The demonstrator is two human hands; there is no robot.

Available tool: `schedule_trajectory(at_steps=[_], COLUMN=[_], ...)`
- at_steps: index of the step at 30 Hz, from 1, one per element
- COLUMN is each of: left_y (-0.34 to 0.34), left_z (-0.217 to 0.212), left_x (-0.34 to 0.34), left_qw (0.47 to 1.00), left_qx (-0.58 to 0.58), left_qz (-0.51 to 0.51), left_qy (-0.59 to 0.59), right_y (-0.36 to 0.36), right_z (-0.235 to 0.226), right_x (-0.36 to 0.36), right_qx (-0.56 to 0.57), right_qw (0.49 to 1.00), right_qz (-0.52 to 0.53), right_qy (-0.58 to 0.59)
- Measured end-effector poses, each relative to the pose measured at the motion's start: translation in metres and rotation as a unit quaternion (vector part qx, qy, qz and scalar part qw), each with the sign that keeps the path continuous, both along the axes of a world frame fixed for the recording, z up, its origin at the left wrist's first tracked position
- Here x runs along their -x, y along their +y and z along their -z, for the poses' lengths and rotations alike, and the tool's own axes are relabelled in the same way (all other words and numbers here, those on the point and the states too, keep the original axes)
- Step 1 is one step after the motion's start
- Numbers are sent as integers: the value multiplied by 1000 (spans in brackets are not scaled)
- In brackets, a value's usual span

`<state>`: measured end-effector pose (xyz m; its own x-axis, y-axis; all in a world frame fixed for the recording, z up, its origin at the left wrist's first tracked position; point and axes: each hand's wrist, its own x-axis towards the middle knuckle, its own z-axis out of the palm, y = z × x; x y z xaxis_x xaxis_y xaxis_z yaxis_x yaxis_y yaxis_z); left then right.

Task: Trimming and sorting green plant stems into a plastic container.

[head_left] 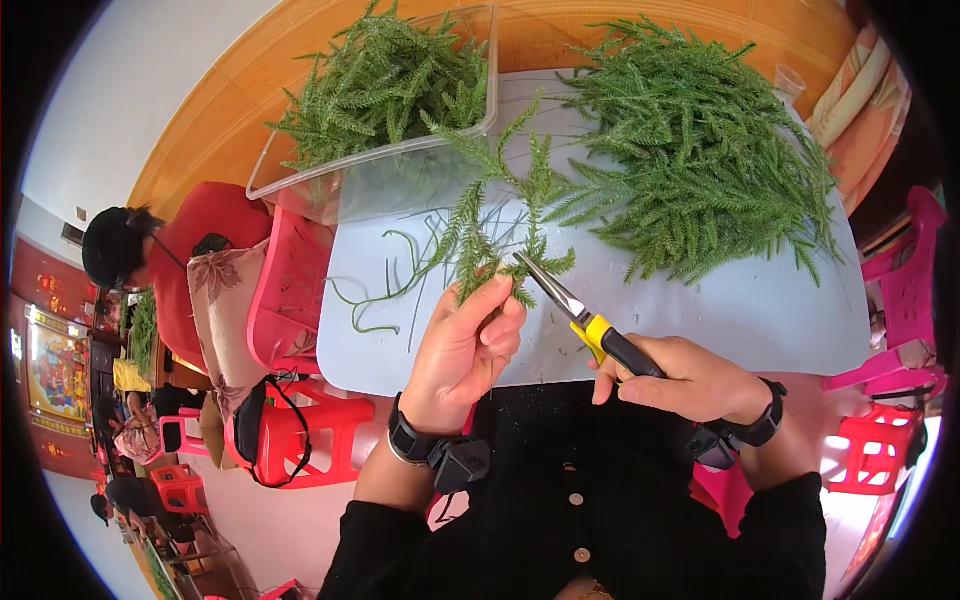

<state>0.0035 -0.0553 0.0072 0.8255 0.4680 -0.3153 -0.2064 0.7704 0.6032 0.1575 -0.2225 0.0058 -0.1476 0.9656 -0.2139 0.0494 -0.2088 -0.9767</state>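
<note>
Over the pale table (650, 325), the left hand (465, 345) pinches a green sprig (538, 190), likely to steady it; the right hand (680, 378) grips yellow-black pliers (597, 328), tips close by the foliage.

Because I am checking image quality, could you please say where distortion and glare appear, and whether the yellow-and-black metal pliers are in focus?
Head view: straight edges bend, as on the pale-blue rectangular table; black shading rounds the corners. Head view: strong light whitens the lower right rim beside the red plastic stool. Head view: the pliers in the bare right hand look reasonably crisp.
</note>
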Motion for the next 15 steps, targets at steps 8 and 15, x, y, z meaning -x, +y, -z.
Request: schedule_trajectory(at_steps=[8,15], left_y=[11,8], left_z=[5,-4], left_x=[6,0], left_qw=[994,995], left_qx=[-68,-99], left_qz=[84,-17], left_qy=[-11,-2], right_y=[-1,-4], right_z=[6,3], right_x=[4,7], right_qx=[-32,-67], right_qw=[998,993], right_qz=[49,93], right_qy=[-9,29])
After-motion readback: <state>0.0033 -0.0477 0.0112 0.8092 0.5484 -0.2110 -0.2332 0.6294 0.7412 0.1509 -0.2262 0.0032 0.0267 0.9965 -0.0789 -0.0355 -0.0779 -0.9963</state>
